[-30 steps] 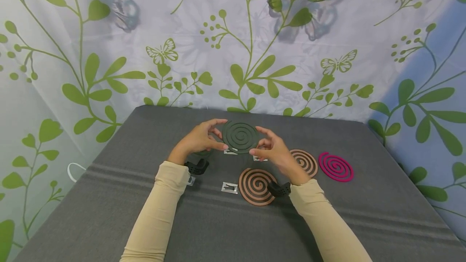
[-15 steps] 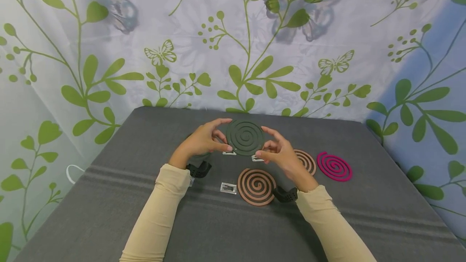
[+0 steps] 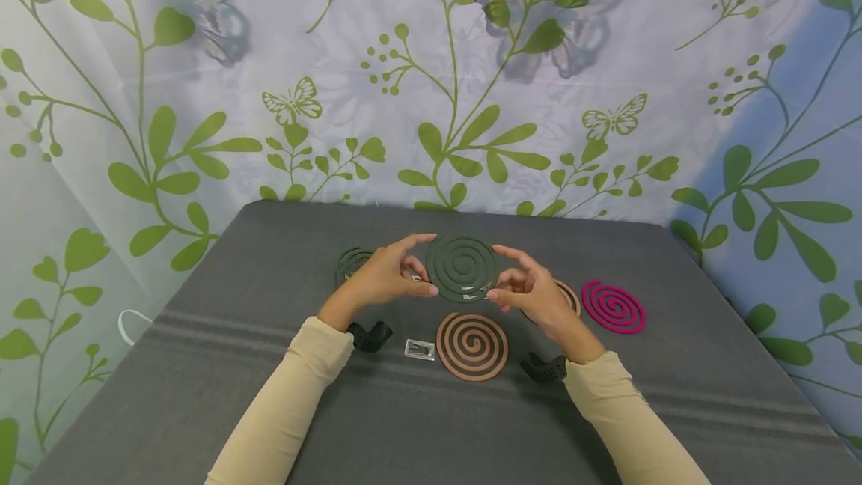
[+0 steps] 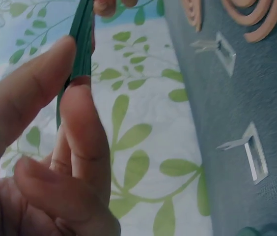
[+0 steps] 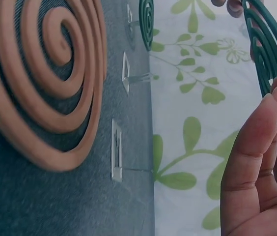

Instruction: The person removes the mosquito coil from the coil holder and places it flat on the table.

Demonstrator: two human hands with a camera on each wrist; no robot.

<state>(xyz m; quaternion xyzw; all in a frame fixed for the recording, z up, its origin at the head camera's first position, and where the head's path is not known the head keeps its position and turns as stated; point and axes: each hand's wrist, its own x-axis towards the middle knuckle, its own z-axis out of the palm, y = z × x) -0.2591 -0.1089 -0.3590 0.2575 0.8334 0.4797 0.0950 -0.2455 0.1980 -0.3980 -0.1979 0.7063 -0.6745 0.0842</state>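
Note:
A dark green mosquito coil is held up over the table, its flat spiral facing the head camera. My left hand pinches its left edge between thumb and fingers; in the left wrist view the coil shows edge-on. Its right edge is pinched by my right hand, thumb low and index finger high. Below it on the table lies a brown coil, with a small metal coil stand just to its left. Other stands with raised prongs are plain in the left wrist view.
A second green coil lies behind my left hand, partly hidden. On the right, another brown coil is partly covered by my right hand, with a pink coil beyond it. A patterned curtain hangs behind the grey table.
Both hands have carried the green coil a little to the right and slightly lower in the head view. More of the green coil on the table shows now. The grip stays the same.

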